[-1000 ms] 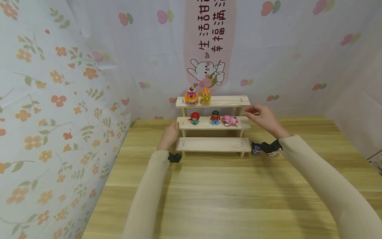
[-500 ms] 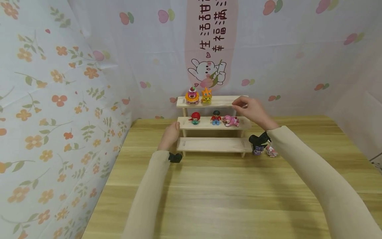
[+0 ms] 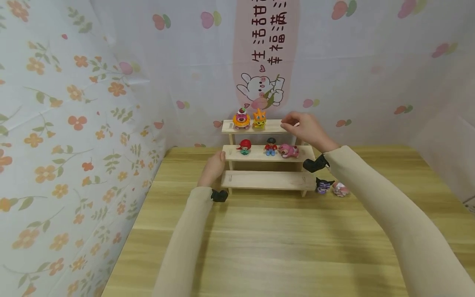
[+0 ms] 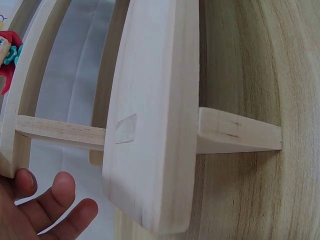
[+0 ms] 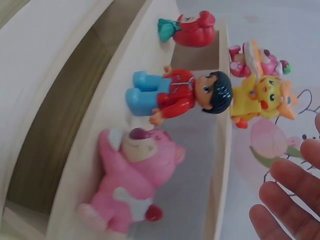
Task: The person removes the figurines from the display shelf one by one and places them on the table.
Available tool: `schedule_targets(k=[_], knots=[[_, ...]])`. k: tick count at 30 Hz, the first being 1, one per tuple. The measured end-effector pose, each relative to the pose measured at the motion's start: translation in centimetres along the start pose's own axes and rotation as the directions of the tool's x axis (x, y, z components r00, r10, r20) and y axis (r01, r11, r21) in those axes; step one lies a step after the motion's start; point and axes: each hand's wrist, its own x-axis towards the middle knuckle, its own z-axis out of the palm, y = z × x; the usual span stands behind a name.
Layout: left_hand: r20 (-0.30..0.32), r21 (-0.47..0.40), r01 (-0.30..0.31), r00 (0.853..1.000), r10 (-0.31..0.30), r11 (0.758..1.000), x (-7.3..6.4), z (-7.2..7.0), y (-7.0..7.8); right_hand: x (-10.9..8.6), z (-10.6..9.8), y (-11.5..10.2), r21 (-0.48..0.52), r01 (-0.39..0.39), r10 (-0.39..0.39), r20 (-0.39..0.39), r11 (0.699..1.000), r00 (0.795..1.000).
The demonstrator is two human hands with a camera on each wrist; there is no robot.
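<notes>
A three-tier wooden display shelf stands on the table. At the left end of its middle tier my left hand grips the board. My right hand is over the right part of the top tier, fingers bent, with nothing visible in them. Left of it on that tier are a yellow figurine with an orange crown and a pink bear in an orange ring. The middle tier carries a red-haired figurine, a toy figure in a red jacket and a lying pink bear.
On the table, right of the shelf, sit a purple-and-black figurine and a pink-and-white figurine. Behind the shelf hangs a printed cloth. A floral cloth borders the left side.
My right hand has moved left, from beside the shelf's right end to over the top tier. My left hand has stayed at the middle tier's end. The figurines stay put.
</notes>
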Motion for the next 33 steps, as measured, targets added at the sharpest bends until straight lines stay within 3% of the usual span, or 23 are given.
schedule_targets(k=[10, 18, 33], knots=[[-0.001, -0.014, 0.000, 1.000, 0.000, 1.000, 0.2, 0.0, -0.3, 2.1, 0.6, -1.3, 0.001, -0.006, 0.006, 0.021, 1.000, 1.000], [-0.012, -0.031, -0.014, 1.000, 0.014, 0.999, -0.1, 0.2, -0.2, 3.2, 1.3, -2.3, 0.004, -0.007, 0.007, -0.009, 1.000, 1.000], [-0.008, -0.036, -0.020, 1.000, 0.020, 0.999, 0.0, 0.3, -0.4, 5.4, 2.2, -2.5, 0.022, -0.015, 0.015, 0.021, 1.000, 1.000]])
